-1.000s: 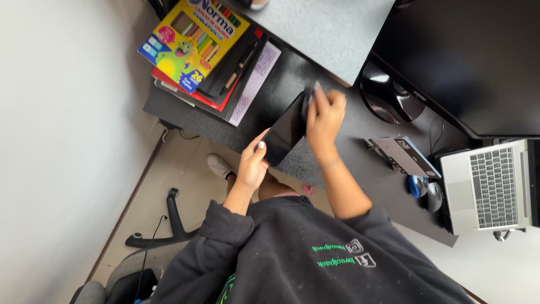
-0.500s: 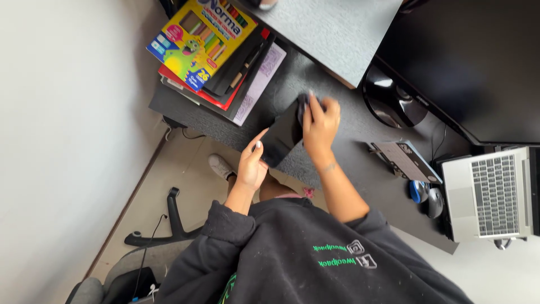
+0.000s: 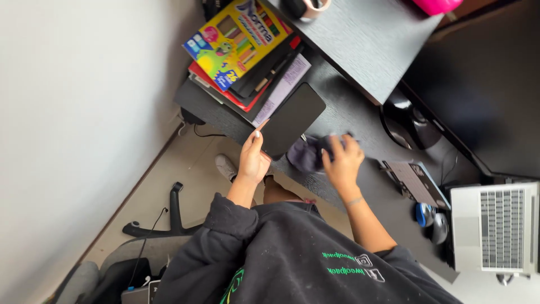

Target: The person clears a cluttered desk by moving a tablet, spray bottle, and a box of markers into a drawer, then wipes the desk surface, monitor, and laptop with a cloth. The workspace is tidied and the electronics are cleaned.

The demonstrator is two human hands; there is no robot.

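Nearest me, my left hand pinches the lower corner of a black tablet, which lies tilted over the desk edge. Just beside it my right hand is closed on a dark cloth bunched on the desk; its palm hides part of the cloth. Farther off, a stack of books touches the tablet's far edge, its top cut off.

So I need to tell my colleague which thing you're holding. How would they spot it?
Start at the dark desk, near its stack of books. Beside it, the left hand holds a flat black rectangular tablet, plain and glossy, unlike the colourful books.
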